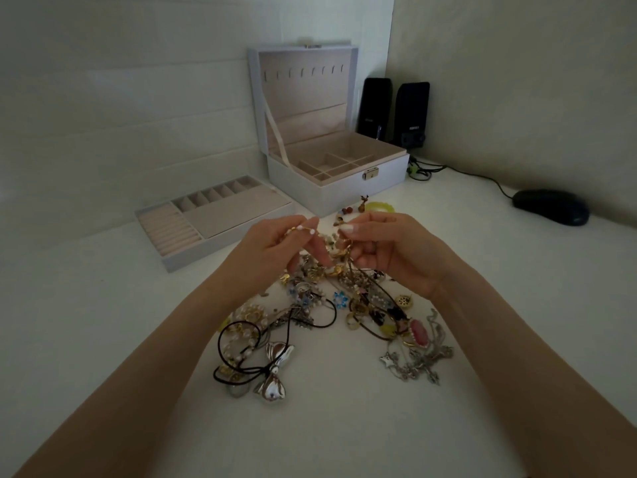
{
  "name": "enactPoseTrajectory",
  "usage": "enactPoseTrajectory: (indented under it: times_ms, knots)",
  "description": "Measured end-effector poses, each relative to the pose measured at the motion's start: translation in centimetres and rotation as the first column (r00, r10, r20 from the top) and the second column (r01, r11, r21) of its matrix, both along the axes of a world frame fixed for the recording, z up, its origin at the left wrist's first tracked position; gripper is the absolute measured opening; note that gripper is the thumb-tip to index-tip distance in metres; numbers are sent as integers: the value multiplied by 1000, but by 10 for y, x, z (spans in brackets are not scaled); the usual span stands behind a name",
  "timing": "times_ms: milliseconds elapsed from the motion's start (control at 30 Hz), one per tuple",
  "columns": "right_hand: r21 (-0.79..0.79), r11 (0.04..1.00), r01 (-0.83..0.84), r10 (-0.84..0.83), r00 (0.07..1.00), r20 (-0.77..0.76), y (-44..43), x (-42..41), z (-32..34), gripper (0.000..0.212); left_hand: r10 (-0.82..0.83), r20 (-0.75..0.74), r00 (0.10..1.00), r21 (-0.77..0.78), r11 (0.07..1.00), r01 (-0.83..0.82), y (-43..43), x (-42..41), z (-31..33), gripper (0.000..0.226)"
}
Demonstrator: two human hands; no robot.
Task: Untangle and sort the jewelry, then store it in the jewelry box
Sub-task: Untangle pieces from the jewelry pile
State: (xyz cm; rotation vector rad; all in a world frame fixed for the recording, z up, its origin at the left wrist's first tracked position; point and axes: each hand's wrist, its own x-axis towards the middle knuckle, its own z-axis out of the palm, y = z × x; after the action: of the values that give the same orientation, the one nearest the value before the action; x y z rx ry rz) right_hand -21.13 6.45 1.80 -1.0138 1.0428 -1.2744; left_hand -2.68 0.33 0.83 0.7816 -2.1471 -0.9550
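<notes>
Left hand [275, 246] and right hand [389, 251] are working close together, just above the jewelry pile [327, 312].
Left is pinching a gold chain with white beads [300, 229]; right is pinching gold links trailing down into the pile on the bench [103, 339]. Jewelry box [331, 188] is standing open behind the pile, lid up. Its tray [206, 232] is sitting out to the left, and the mouse [551, 207] far right.

Both forearms reach forward, hands raised close together.
Left hand [272, 244] and right hand [389, 251] each pinch a beaded chain [302, 229], fingers curled.
</notes>
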Motion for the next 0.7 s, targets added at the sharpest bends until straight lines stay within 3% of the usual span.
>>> enactPoseTrajectory:
  times_ms: [67, 133, 200, 267, 333, 367, 500, 600, 700]
  knots:
    - [-14, 999, 38, -38, 999, -33, 0, -4, 1, 4, -1, -11, 1000, -8, 1000, 1, 0, 1, 0, 40]
    - [-18, 998, 57, -59, 964, -260, 0, -8, -2, 4, 7, -76, 997, 16, 1000, -6, 3, 2, 1, 38]
    - [-17, 998, 56, -56, 832, -552, 0, -7, -8, 12, 2, -96, 995, 70, 998, 5, 4, -2, 4, 35]
    - [-63, 998, 27, -62, 736, -675, -1, -2, -10, 25, 55, -13, 998, 240, 969, -50, -7, -12, 4, 38]
    - [-111, 993, -47, -35, 769, -638, -1, 2, -7, 29, 120, 86, 989, 455, 879, -147, -21, -26, 4, 44]
    - [-133, 990, -53, -36, 805, -593, -1, 3, -6, 26, 109, 93, 990, 486, 863, -141, -23, -31, 5, 46]
    - [-212, 961, 177, -252, 875, -413, -7, -11, -1, 7, -79, -40, 996, 321, 943, 88, -13, -44, 28, 31]
    - [-195, 933, 302, -358, 835, -418, -16, -36, 13, 10, -54, -7, 999, 195, 979, 54, -18, -43, 37, 5]
    - [-189, 921, 341, -390, 792, -470, -32, -63, 26, 9, -19, -4, 1000, 249, 968, 19, -30, -42, 33, 13]
